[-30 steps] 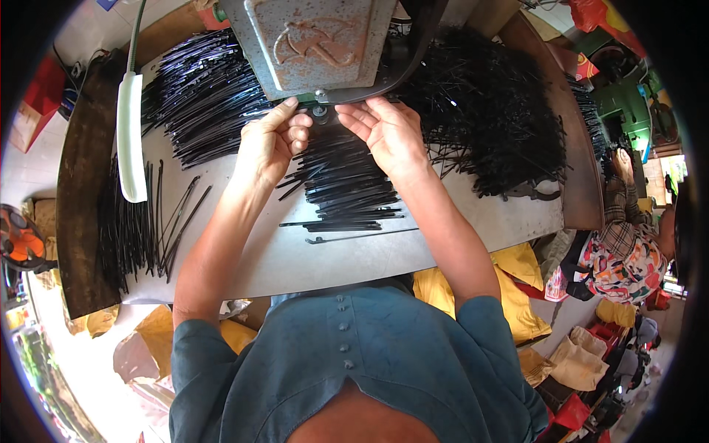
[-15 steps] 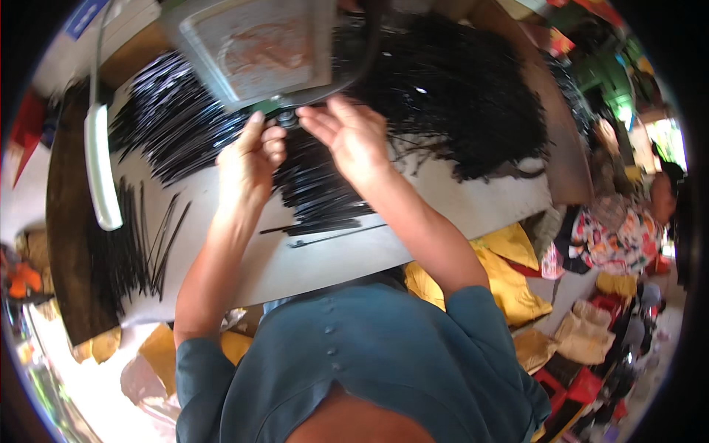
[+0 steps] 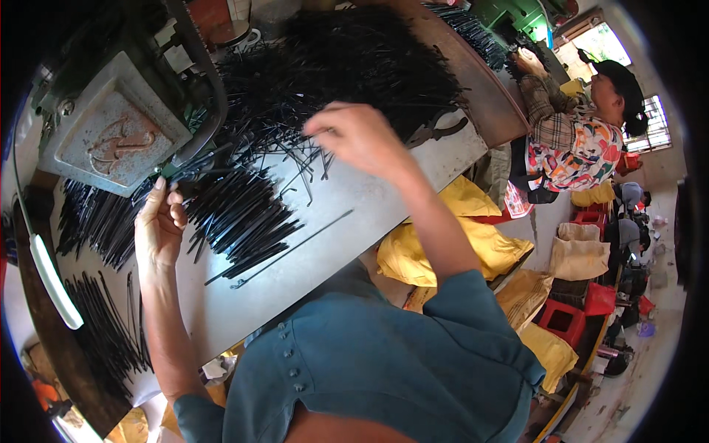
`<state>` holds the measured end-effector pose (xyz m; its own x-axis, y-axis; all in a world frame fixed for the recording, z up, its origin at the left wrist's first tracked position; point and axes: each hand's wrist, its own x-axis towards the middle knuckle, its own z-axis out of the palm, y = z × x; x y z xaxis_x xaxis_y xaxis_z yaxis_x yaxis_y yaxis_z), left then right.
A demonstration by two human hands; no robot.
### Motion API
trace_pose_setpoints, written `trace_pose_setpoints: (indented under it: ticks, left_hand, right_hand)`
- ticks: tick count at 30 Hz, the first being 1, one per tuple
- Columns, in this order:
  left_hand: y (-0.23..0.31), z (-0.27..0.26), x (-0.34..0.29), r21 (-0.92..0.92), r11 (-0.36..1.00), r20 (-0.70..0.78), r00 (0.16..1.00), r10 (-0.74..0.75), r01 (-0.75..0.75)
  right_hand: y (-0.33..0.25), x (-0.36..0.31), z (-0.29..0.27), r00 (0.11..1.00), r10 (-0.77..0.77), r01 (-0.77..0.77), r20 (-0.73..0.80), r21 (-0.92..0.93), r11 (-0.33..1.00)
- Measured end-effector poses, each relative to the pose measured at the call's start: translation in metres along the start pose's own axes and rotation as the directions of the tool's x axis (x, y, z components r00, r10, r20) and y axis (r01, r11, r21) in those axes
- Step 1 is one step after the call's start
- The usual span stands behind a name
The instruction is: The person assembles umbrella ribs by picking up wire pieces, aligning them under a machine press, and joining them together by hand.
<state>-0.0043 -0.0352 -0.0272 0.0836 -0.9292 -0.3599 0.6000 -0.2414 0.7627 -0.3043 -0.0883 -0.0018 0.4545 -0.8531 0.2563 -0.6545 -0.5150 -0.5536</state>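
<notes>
My left hand (image 3: 159, 227) is closed, its thumb and curled fingers at the lower edge of a green machine with a worn grey metal cover (image 3: 114, 136). What its fingers hold is hidden. My right hand (image 3: 360, 139) hovers over the table, beside a tangled heap of thin black rods (image 3: 362, 55). Its bent fingers are smeared by motion, so their grip does not show. Below the machine lies a neater bundle of black rods (image 3: 244, 221), with a single rod (image 3: 292, 249) in front of it.
Dark-handled pliers (image 3: 437, 131) lie by the heap. A lit tube lamp (image 3: 55, 282) hangs at left, near more black rods (image 3: 103, 328). Yellow sacks (image 3: 458, 240) and a red stool (image 3: 561, 321) stand right of the table. A co-worker (image 3: 569, 140) sits beyond.
My right hand has left the machine and moved right, toward the heap of rods. My left hand stays at the machine. The whole view has turned to the right.
</notes>
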Motion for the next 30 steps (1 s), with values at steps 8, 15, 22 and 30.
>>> trace_pose_setpoints:
  ticks: [8,15,22,30]
  left_hand:
    - [-0.003,0.009,-0.009,0.109,0.991,0.121,0.990,0.069,-0.082]
    - [-0.011,0.003,-0.012,0.114,0.988,0.047,0.994,0.103,-0.107]
    - [-0.010,0.011,-0.022,0.282,0.959,-0.031,0.999,0.041,-0.031]
    - [-0.009,0.006,-0.026,0.293,0.956,-0.019,0.999,0.031,-0.024]
  right_hand:
    - [0.026,-0.013,-0.010,0.984,-0.169,0.107,-0.053,-0.583,0.805]
    - [-0.058,0.016,0.038,0.865,-0.500,0.437,-0.051,-0.414,0.798]
    - [-0.062,0.053,0.092,0.970,0.010,-0.165,0.242,0.632,0.757]
    - [-0.070,0.061,0.096,0.908,0.138,-0.412,0.396,0.783,0.466]
